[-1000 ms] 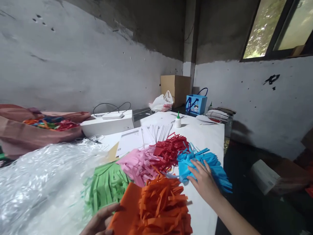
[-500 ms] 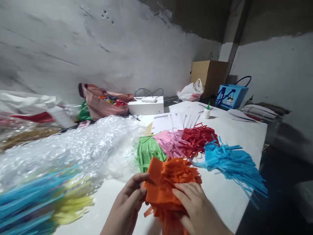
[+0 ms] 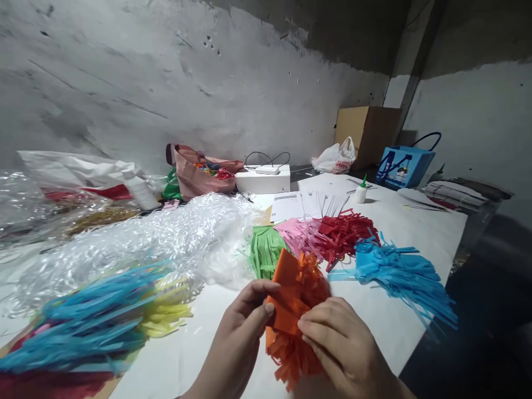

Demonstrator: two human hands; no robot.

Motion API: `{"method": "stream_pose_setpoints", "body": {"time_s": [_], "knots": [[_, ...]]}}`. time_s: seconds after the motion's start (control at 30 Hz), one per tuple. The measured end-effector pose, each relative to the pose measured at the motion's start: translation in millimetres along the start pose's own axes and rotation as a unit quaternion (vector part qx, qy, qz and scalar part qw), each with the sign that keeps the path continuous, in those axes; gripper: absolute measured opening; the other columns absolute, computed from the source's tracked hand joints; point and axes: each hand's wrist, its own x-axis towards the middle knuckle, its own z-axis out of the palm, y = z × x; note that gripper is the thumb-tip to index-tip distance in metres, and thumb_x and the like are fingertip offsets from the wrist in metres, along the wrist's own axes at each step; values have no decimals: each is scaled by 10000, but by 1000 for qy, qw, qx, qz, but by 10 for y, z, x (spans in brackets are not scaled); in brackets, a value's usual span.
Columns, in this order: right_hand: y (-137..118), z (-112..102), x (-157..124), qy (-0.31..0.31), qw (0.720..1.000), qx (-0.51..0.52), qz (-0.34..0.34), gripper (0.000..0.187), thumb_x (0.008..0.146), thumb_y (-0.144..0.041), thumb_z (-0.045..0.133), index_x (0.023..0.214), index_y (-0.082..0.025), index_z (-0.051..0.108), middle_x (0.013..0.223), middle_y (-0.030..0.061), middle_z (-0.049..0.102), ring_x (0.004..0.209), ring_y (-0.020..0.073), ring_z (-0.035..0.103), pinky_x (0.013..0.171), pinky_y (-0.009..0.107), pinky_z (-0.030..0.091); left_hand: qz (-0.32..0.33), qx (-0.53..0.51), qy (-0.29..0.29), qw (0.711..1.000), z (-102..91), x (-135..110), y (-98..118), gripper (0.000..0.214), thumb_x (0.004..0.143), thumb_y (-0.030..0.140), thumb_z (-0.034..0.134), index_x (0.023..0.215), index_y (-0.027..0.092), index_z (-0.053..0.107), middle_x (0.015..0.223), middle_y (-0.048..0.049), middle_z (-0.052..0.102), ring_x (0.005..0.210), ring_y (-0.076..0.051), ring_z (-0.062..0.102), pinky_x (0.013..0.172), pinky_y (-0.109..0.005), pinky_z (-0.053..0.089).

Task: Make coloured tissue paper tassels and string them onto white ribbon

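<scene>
An orange paper fringe point(image 3: 287, 293) is held up in front of me above the white table, its uncut band facing me and its cut strips hanging down and to the right. My left hand point(image 3: 245, 327) pinches the band's left edge between thumb and fingers. On the lower right, my right hand point(image 3: 344, 338) grips the same fringe with thumb and fingertips close together. Just behind it lie a green fringe point(image 3: 266, 249), a pink fringe point(image 3: 302, 235) and a red fringe point(image 3: 347, 233). A blue fringe point(image 3: 403, 271) rests to the right.
White shiny strands point(image 3: 158, 238) spread across the left, with blue strips point(image 3: 95, 316) and yellow strips point(image 3: 168, 310) nearer me. Farther back are papers point(image 3: 291, 206), a glue bottle point(image 3: 361, 193), a white box point(image 3: 264, 182), a pink bag point(image 3: 191, 172) and a blue bag point(image 3: 405, 166).
The orange fringe has turned and its band looks narrower, more folded. My right hand has gone from lying spread over the strips to pinching the band's lower edge. The view has shifted left.
</scene>
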Motion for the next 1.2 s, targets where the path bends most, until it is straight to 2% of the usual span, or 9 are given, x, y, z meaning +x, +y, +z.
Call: {"method": "stream_pose_setpoints", "body": {"time_s": [0.2, 0.27, 0.4, 0.53, 0.7, 0.8, 0.93, 1.07, 1.2], "knots": [[50, 123, -54, -48, 994, 73, 58, 93, 939, -146, 569, 1013, -182, 613, 904, 61, 693, 815, 198, 617, 746, 353, 505, -60, -30, 21, 998, -109, -36, -66, 182, 725, 211, 761, 897, 201, 705, 751, 31, 628, 642, -87, 504, 604, -179, 442], [42, 140, -66, -70, 993, 76, 53, 131, 930, -174, 593, 1060, -174, 598, 939, 69, 694, 839, 212, 617, 762, 365, 494, -72, -40, 32, 996, -152, -20, -93, 178, 720, 195, 745, 892, 201, 701, 724, 44, 616, 603, -74, 488, 570, -168, 426], [63, 202, -87, -88, 992, 71, 49, 235, 922, -34, 502, 1084, -180, 591, 870, 39, 686, 772, 179, 600, 766, 345, 478, -97, -60, 19, 993, -216, 30, -136, 178, 693, 191, 752, 860, 197, 689, 720, 40, 645, 584, -74, 526, 562, -174, 437], [119, 213, -109, -81, 993, 61, 59, 325, 912, -1, 462, 1181, -154, 561, 907, 76, 645, 799, 186, 577, 731, 329, 490, -119, -79, 13, 990, -278, 80, -203, 176, 668, 162, 742, 835, 176, 686, 706, 53, 660, 430, -1, 374, 459, -140, 336], [137, 199, -115, -117, 992, 54, 7, 234, 882, -16, 470, 977, -160, 627, 900, 85, 574, 806, 196, 531, 689, 327, 477, -146, -77, 7, 986, -351, 116, -284, 190, 661, 149, 703, 848, 178, 689, 585, 73, 600, 402, -6, 361, 428, -138, 289], [125, 224, -125, -111, 993, 31, 10, 236, 851, -6, 461, 942, -142, 631, 875, 82, 568, 826, 203, 533, 777, 396, 480, -147, -69, 4, 987, -362, 128, -300, 179, 666, 158, 689, 843, 183, 694, 497, 89, 532, 390, -19, 364, 425, -140, 293], [123, 260, -174, -85, 996, 6, 23, 195, 878, -83, 529, 1055, -112, 606, 927, 95, 577, 862, 220, 554, 903, 497, 435, -153, -65, 2, 986, -344, 130, -303, 162, 669, 160, 687, 829, 182, 691, 463, 99, 493, 385, -18, 346, 429, -134, 299], [128, 270, -198, -103, 994, -5, 27, 243, 940, -225, 585, 1145, -93, 579, 1002, 120, 577, 945, 255, 559, 943, 519, 400, -159, -63, -5, 985, -331, 120, -304, 181, 654, 161, 692, 833, 185, 691, 463, 101, 490, 380, -19, 362, 419, -132, 285], [108, 266, -176, -102, 994, 1, 29, 163, 940, -239, 586, 1055, -124, 579, 984, 101, 585, 943, 243, 565, 982, 509, 379, -156, -54, 0, 986, -324, 119, -293, 175, 654, 169, 690, 829, 183, 687, 547, 74, 568, 394, -17, 394, 413, -133, 276]]}}
